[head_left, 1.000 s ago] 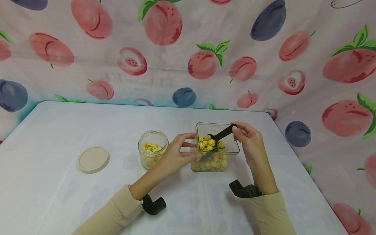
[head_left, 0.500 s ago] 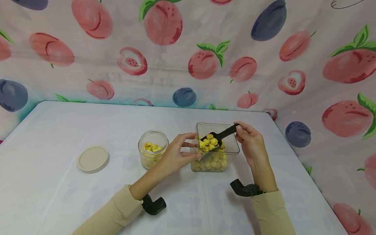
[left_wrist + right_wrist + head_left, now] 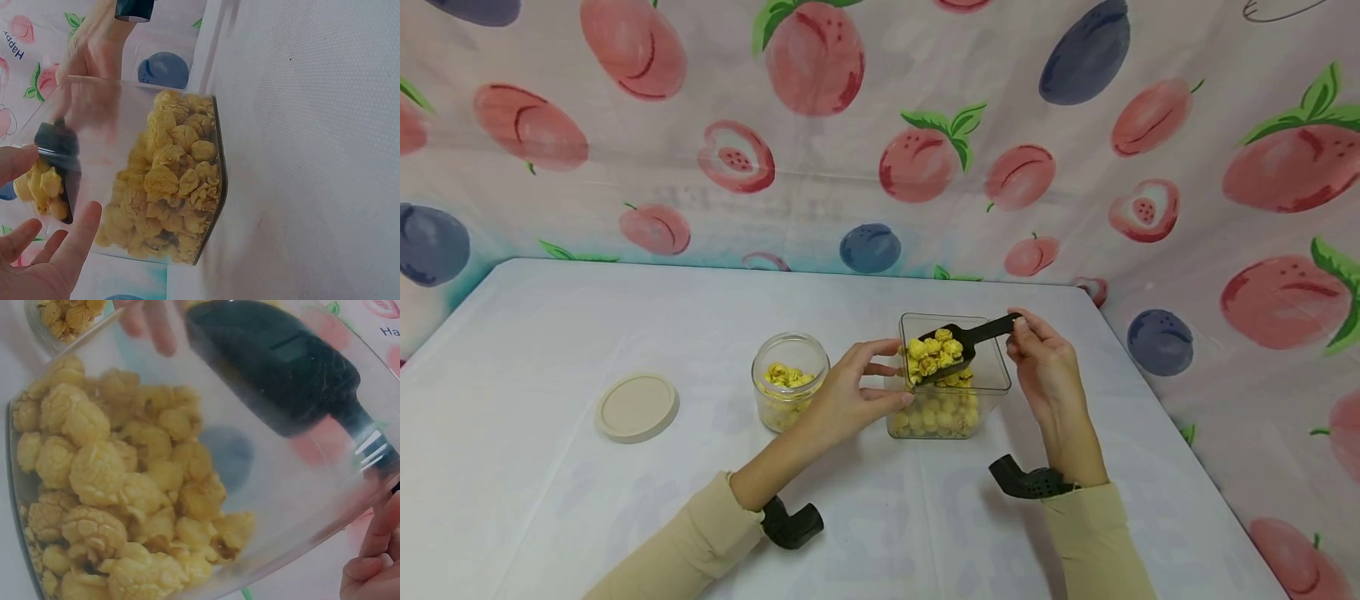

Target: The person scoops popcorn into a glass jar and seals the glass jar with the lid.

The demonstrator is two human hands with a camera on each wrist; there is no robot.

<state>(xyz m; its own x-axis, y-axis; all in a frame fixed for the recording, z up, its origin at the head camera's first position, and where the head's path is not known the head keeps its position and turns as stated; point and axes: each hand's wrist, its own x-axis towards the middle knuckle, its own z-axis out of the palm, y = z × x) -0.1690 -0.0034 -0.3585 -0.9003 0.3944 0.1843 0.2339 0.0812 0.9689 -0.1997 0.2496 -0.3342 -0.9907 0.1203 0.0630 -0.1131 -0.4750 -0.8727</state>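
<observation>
My right hand (image 3: 1047, 367) pinches the handle end of a black scoop (image 3: 976, 336), tilted over a clear square container (image 3: 996, 379). Yellow popcorn (image 3: 934, 353) is heaped in the scoop's bowl, which sits inside the container's mouth, above the rest. More popcorn (image 3: 165, 181) fills the lower part of the container, piled higher toward one side. My left hand (image 3: 857, 387) touches the container's left side near the rim, fingers spread and fairly straight. Through the clear wall, the right wrist view shows the scoop's underside (image 3: 275, 369) raised above the pile.
Left of the container stands a round clear jar (image 3: 791, 340) without a lid, partly filled with popcorn; my left forearm passes in front of it. A beige round lid (image 3: 637, 407) lies farther left on the white tablecloth (image 3: 700, 317). Behind hangs a fruit-print cloth (image 3: 820, 200).
My right hand has moved slightly right and up, lifting the loaded scoop out of the popcorn so its bowl shows more. My left hand and the containers stay in place.
</observation>
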